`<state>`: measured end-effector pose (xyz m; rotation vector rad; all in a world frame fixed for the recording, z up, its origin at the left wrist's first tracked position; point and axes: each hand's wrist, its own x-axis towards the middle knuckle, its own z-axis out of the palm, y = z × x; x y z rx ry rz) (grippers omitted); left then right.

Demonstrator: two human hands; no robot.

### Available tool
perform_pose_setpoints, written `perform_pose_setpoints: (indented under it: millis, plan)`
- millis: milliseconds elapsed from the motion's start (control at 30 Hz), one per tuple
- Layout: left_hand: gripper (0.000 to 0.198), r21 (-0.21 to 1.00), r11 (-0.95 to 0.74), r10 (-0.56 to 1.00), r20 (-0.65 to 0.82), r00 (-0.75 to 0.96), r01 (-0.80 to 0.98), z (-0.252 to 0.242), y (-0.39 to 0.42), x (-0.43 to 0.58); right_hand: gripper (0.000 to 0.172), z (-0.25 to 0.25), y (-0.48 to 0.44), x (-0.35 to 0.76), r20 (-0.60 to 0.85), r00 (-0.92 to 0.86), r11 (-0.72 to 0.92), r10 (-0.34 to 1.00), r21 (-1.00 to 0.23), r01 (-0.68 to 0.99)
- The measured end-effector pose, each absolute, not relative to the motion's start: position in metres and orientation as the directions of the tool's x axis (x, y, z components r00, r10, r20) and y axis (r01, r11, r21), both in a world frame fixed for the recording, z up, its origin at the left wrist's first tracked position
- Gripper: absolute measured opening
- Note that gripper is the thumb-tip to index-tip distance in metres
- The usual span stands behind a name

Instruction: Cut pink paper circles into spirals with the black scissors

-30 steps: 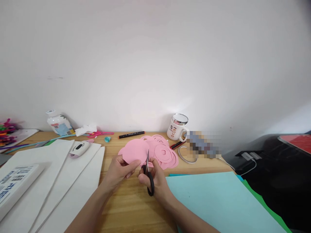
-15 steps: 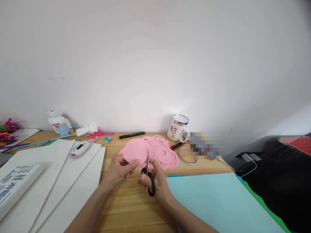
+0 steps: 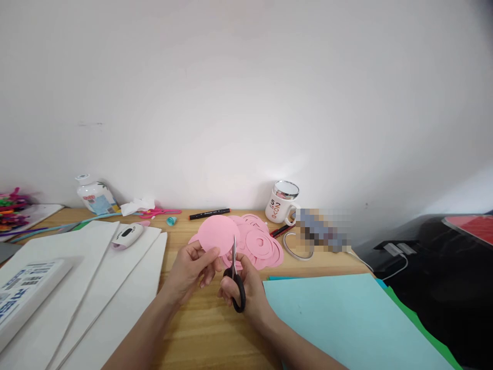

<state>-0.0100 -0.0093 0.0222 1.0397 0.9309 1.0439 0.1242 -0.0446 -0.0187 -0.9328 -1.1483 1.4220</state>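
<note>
My left hand point(image 3: 196, 264) pinches the lower edge of a round pink paper disc point(image 3: 217, 232) between thumb and fingers. The scissors point(image 3: 238, 288), with black handles and metal blades, are in my right hand point(image 3: 246, 288), its fingers through the loops. Their blades point up and look nearly closed, right at the disc's right edge; whether paper lies between them I cannot tell. Behind the disc, a heap of pink paper cutouts point(image 3: 262, 244), some cut in rings and spirals, lies on the wooden desk point(image 3: 208, 334).
Left are white sheets point(image 3: 131, 293), a white box point(image 3: 34, 293), a white handheld device point(image 3: 127, 235), a bottle point(image 3: 96, 195) and pink scissors point(image 3: 159, 211). A black marker point(image 3: 210, 214) and a mug point(image 3: 283, 203) stand near the wall. Light blue paper point(image 3: 346, 318) covers the right side.
The pink disc has moved slightly up and right and turned a little in my left hand, whose fingers have shifted along its edge. My right hand with the scissors has barely moved.
</note>
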Motion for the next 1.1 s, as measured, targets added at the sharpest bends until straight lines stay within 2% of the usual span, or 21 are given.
perform_pose_setpoints:
  millis: [200,467,1100]
  plan:
    - [0.034,0.971,0.155,0.964,-0.109,0.243,-0.181,0.0192,-0.0085,-0.0107,0.037,-0.0217,-0.0442,0.1231,0.048,-0.154,0.007,0.987,-0.966,-0.257]
    - [0.033,0.982,0.124,0.959,-0.08,0.273,-0.145,0.0208,-0.0106,-0.0097,0.051,-0.022,-0.0387,0.1305,0.13,-0.16,0.069,0.978,-0.937,-0.342]
    - [0.034,0.99,0.096,0.974,-0.071,0.214,-0.106,0.0222,-0.0083,-0.0131,0.041,-0.0187,-0.0405,0.1279,0.048,-0.106,0.025,0.993,-0.977,-0.21]
